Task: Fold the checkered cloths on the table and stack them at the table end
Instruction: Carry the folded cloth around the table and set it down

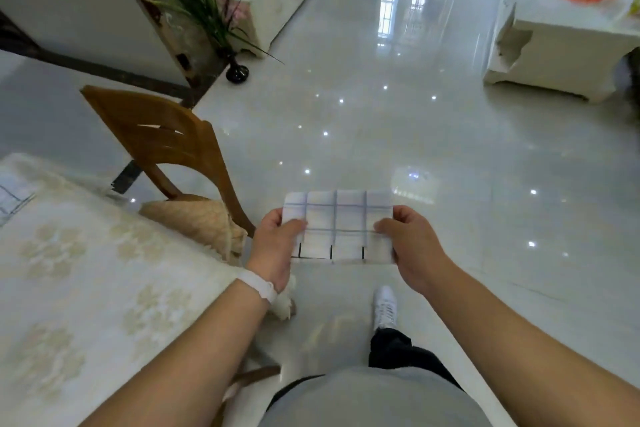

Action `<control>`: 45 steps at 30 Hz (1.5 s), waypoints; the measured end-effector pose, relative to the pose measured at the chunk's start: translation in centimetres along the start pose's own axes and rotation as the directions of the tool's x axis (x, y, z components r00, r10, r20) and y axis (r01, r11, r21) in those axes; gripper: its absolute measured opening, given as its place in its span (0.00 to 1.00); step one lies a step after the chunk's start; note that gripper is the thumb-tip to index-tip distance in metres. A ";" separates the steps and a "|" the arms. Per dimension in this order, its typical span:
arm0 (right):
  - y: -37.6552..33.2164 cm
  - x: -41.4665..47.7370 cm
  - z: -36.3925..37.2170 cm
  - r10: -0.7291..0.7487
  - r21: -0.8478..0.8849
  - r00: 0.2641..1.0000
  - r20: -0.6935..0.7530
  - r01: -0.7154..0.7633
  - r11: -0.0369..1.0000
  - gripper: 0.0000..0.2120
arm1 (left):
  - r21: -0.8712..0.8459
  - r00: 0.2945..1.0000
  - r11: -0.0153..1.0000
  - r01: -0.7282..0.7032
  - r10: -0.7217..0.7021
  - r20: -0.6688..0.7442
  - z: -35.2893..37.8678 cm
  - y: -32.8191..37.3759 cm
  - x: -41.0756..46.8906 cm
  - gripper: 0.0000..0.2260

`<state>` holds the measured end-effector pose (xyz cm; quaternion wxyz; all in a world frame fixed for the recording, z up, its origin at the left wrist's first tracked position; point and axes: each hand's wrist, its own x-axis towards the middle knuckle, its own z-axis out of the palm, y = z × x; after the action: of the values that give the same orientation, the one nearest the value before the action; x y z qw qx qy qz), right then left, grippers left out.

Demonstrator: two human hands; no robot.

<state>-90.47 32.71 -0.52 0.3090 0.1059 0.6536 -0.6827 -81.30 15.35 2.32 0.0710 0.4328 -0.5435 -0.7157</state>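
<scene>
cloth (337,224) in left hand (273,250), right hand (412,246)

Soft checkered cloth (338,225), glossy tiled floor (398,121), wooden chair (162,135)

Person wears grey shirt (374,399), dark trousers (398,352), white wristband (259,289).

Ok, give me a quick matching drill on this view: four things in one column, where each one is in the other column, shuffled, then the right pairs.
Things:
1. checkered cloth
2. wooden chair
3. white band
4. black vase

Places:
A. standing on the floor, holding a green plant
B. held in the air, pinched between the left hand and the right hand
C. around the left wrist
D. beside the table

Pairs: 1-B, 2-D, 3-C, 4-A
</scene>
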 end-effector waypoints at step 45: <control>-30.2 43.2 33.5 -0.047 -0.300 0.943 0.330 0.152 0.942 0.08 | -0.297 0.944 0.931 -0.213 0.118 -0.307 -4.7 31.9 44.8 0.07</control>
<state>-132.65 -12.99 4.92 0.3879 -0.0910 0.7020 -0.5903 -117.33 -26.39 4.61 0.2794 0.4652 -0.4366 -0.7176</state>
